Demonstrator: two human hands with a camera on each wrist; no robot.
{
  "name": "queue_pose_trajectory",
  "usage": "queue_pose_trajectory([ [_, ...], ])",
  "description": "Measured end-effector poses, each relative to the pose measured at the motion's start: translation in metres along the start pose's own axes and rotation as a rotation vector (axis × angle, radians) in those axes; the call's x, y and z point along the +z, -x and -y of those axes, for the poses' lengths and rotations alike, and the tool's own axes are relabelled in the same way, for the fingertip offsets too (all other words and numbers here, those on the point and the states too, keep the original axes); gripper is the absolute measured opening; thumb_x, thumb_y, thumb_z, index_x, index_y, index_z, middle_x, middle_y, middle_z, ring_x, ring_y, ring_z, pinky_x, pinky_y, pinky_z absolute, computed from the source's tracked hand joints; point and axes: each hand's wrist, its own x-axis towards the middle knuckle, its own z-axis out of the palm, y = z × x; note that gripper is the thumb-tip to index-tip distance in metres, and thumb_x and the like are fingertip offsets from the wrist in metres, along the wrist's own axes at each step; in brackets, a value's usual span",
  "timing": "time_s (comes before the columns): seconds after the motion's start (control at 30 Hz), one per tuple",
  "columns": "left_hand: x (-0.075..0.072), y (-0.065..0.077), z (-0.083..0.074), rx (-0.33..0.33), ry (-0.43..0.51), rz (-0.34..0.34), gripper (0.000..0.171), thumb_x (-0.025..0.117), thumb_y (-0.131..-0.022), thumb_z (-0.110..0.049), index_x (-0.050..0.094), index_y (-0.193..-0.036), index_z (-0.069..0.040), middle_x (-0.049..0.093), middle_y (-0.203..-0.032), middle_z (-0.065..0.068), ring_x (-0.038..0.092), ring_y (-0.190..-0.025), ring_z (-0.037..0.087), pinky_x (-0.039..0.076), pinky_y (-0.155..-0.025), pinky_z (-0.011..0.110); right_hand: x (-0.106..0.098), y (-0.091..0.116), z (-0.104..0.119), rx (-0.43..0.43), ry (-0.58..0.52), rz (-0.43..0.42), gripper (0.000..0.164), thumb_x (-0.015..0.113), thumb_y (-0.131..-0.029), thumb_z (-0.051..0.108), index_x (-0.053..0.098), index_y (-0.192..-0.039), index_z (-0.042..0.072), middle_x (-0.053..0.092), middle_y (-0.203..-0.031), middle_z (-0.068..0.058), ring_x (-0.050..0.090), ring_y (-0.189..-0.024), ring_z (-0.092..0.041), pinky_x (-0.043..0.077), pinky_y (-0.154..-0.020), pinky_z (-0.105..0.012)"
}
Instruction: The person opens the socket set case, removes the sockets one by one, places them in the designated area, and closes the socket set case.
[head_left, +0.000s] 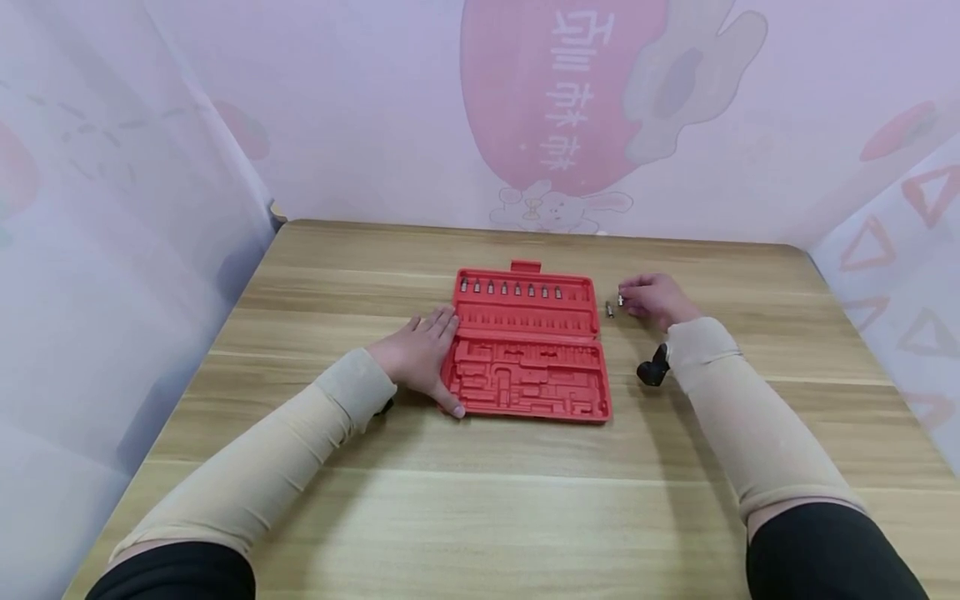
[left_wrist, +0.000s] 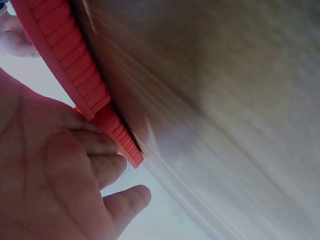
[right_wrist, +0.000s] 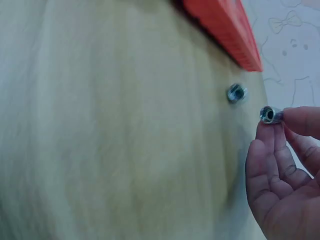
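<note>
The right hand (head_left: pixel 658 300) pinches a metal socket (right_wrist: pixel 270 115) toward the far edge of the worktop (head_left: pixel 480 517), beside the open red case (head_left: pixel 528 336) the left hand (head_left: pixel 420 354) touches straight-fingered, seemingly a transfer step calling next for precise aim.

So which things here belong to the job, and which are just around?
Job:
red case
left hand on its edge
socket pinched in the right hand
loose socket beside the case
row of metal pieces

Just there:
wooden table
printed backdrop
</note>
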Motion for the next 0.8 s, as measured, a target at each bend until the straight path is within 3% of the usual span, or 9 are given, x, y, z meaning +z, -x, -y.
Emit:
queue_pose_trajectory([
  [0.2, -0.0002, -0.0008, -0.0013, -0.006, 0.008, 0.014, 0.151, 0.078, -0.067, -0.082, 0.002, -0.162, 0.006, -0.004, -0.17, 0.024, -0.003, -0.157, 0.037, 0.005, -0.125, 0.056, -0.0018, -0.0002, -0.0038, 0.013, 0.156, -0.001, 0.035, 0.056, -0.106, 0.007, 0.054, -0.133, -0.015, 0.063, -0.087, 0.002, 0.058, -0.077, -0.006, 0.053, -0.071, -0.017],
  [0.47, 0.0028, -0.001, -0.0026, -0.016, 0.01, 0.025, 0.15, 0.077, -0.067, -0.083, 0.002, -0.163, 0.006, -0.004, -0.17, 0.024, -0.004, -0.157, 0.037, 0.005, -0.125, 0.055, 0.0007, -0.0022, -0.0083, -0.01, 0.236, 0.011, 0.032, 0.058, -0.104, 0.007, 0.057, -0.128, -0.014, 0.061, -0.084, 0.001, 0.056, -0.077, -0.007, 0.052, -0.069, -0.018],
  [0.8, -0.002, 0.0006, -0.0036, -0.019, -0.006, 0.025, 0.15, 0.076, -0.067, -0.083, 0.001, -0.162, 0.005, -0.004, -0.17, 0.023, -0.005, -0.157, 0.037, 0.004, -0.125, 0.054, 0.0003, -0.0022, -0.0033, -0.033, 0.343, -0.002, 0.029, 0.06, -0.104, 0.009, 0.061, -0.123, -0.011, 0.065, -0.094, -0.007, 0.057, -0.082, -0.011, 0.051, -0.072, -0.022],
])
